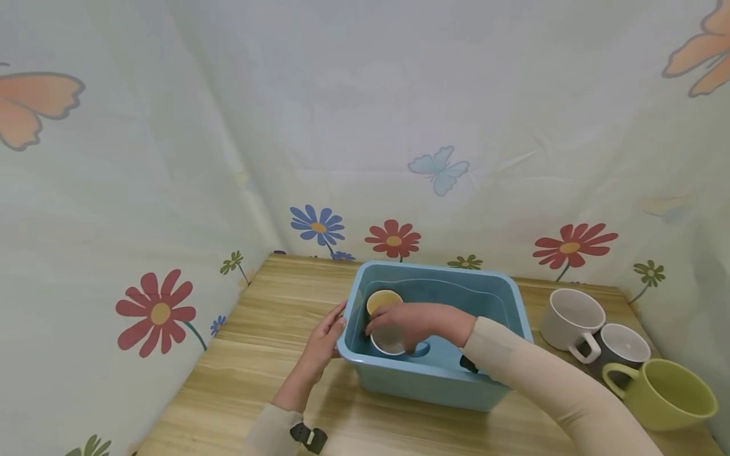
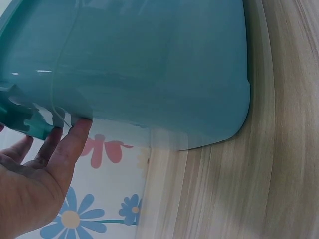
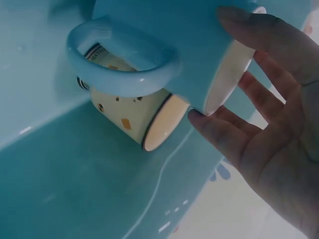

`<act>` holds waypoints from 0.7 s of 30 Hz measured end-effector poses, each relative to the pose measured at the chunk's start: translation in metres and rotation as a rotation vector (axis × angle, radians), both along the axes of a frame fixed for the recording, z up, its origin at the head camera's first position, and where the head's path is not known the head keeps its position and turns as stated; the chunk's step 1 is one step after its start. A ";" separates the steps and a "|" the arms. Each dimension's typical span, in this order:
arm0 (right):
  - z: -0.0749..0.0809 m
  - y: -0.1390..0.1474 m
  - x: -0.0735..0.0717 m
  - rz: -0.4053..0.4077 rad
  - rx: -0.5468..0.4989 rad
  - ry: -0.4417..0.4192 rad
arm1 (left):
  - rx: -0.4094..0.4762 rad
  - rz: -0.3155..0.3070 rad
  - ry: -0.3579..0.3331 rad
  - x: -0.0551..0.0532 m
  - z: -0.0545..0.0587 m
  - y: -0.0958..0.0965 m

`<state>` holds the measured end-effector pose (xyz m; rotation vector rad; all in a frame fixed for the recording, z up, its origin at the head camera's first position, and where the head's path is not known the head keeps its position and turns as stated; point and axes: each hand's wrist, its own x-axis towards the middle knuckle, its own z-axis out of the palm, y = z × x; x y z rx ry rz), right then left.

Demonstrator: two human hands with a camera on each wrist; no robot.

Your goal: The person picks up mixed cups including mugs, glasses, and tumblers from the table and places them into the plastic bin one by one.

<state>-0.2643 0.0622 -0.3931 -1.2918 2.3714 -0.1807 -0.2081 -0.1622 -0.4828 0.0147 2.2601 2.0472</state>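
Tub (image 1: 428,383): blue, plastic, open-topped, standing on the wood-grain worktop (image 1: 279,297).

Blue mug (image 3: 149,45): one, white-lined, loop handle; inside the tub, at its left end, mouth up. Whether it touches the tub floor cannot be told.

Right hand (image 1: 407,323): reaching into the tub, pinching the blue mug at its rim, thumb on the outer side.

Cream cup (image 3: 129,114): one, dark rim line, small brown and orange motifs, yellowish inside; in the tub's left end, just behind the blue mug. Dark lettering on a band near its base, too small to read.

Left hand (image 1: 322,345): at the tub's left end, fingers extended, tips touching its outer wall by the handle; black strap (image 1: 308,437) at the wrist.

White mug (image 1: 556,326), dark grey mug (image 1: 624,344) and yellow-green mug (image 1: 661,399): one each, right of the tub, upright, the grey between the others; no legible marks.

Cloth (image 1: 353,126): pale, printed with flowers and butterflies, behind the tub.
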 end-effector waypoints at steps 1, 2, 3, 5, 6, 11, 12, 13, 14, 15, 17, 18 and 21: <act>-0.002 -0.002 0.000 0.010 0.003 0.004 | 0.002 -0.001 -0.001 0.000 0.000 0.000; -0.004 -0.003 -0.001 0.021 0.008 0.006 | 0.001 -0.002 -0.001 0.000 0.000 0.000; -0.006 -0.004 -0.002 0.029 0.009 0.007 | 0.000 -0.001 -0.002 0.001 0.000 0.000; -0.010 -0.006 -0.003 0.035 0.007 -0.001 | 0.002 0.000 -0.002 0.001 0.000 0.000; -0.011 -0.007 -0.003 0.035 0.007 -0.008 | 0.003 0.000 -0.003 0.000 0.000 0.000; -0.017 -0.011 -0.006 0.030 -0.005 -0.034 | 0.009 0.001 0.000 0.000 0.001 0.000; -0.017 -0.012 -0.006 0.036 -0.003 -0.031 | 0.008 0.003 -0.002 0.000 0.001 0.000; -0.018 -0.013 -0.006 0.042 0.001 -0.025 | 0.007 0.003 -0.001 0.000 0.001 0.000; -0.019 -0.013 -0.006 0.049 0.007 -0.017 | 0.007 0.002 -0.003 0.001 0.001 0.000; -0.019 -0.014 -0.007 0.052 0.014 -0.010 | 0.005 0.001 -0.002 0.001 0.001 0.000; -0.020 -0.015 -0.007 0.050 0.036 0.000 | 0.002 -0.003 -0.001 0.002 0.001 0.000; -0.021 -0.016 -0.007 0.045 0.046 0.005 | 0.003 -0.003 -0.005 0.002 0.001 0.000; -0.024 -0.017 -0.008 0.022 0.065 0.008 | 0.000 -0.007 0.000 0.001 0.001 -0.001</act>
